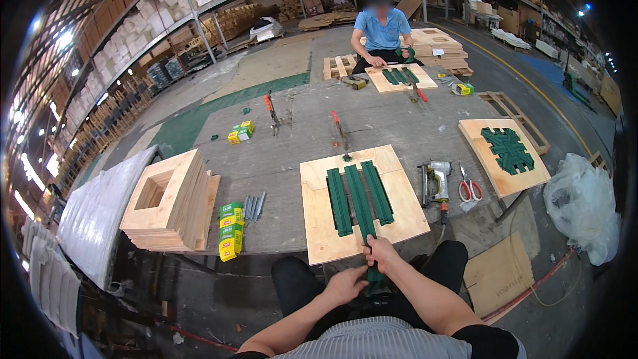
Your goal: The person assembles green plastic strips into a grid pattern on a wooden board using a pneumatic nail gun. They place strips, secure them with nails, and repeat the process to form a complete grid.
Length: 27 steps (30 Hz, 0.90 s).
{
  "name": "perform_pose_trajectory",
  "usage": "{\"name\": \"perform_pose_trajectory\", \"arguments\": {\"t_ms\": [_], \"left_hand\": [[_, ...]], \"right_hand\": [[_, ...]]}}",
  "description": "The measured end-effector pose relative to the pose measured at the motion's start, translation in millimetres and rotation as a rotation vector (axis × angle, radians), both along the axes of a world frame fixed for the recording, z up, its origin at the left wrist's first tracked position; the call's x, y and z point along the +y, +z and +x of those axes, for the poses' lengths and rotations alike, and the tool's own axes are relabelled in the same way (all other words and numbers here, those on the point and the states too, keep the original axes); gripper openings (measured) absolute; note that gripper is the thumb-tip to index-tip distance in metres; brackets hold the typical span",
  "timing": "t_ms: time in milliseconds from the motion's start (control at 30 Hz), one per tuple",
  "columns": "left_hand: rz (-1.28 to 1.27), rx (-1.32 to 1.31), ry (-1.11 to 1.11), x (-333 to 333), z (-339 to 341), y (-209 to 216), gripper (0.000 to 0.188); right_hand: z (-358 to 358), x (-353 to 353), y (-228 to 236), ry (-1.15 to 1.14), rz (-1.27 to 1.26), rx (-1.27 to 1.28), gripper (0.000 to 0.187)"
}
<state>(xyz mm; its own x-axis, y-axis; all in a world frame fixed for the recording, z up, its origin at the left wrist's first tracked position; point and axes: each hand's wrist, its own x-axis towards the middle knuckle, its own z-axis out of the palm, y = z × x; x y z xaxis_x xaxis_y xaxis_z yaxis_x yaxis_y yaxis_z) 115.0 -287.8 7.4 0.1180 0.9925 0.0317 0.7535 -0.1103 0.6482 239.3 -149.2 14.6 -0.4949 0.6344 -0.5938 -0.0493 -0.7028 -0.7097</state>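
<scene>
A square plywood board [412,216] lies in front of me at the table's near edge. Several strips of green webbing [377,193] run across its cut-out. The middle green webbing strap [359,203] comes over the board's near edge and hangs toward my lap. My right hand [381,252] is closed around this strap just beyond the edge. Lower down, my left hand [344,284] has its fingers curled against the strap's hanging end, partly hiding it. A pneumatic staple gun [438,181] and red-handled scissors [470,186] lie right of the board.
Left are stacked plywood frames [166,193], green-yellow boxes [231,226] and metal staple strips [254,206]. A finished-looking webbed board [478,143] overhangs the table's right side. Red-handled clamps [339,129] stand beyond my board. Across the table, a co-worker [383,30] handles another board [379,83].
</scene>
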Motion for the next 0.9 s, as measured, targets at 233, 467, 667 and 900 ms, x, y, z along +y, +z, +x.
{"name": "perform_pose_trajectory", "arguments": {"t_ms": [233, 467, 667, 900], "left_hand": [[0.368, 0.324, 0.001, 38, -18, 35, 0.075], [0.248, 0.53, -0.167, 76, -17, 22, 0.098], [0.332, 0.566, -0.242, 80, -20, 7, 0.086], [0.458, 0.595, -0.321, 82, -27, -1, 0.074]], "right_hand": [[14, -39, -1, -0.043, 0.095, -0.134, 0.032], [24, -63, -10, -0.047, 0.171, -0.195, 0.032], [29, -72, -11, -0.043, 0.285, -0.246, 0.034], [38, -79, -9, -0.015, 0.277, -0.237, 0.034]]}}
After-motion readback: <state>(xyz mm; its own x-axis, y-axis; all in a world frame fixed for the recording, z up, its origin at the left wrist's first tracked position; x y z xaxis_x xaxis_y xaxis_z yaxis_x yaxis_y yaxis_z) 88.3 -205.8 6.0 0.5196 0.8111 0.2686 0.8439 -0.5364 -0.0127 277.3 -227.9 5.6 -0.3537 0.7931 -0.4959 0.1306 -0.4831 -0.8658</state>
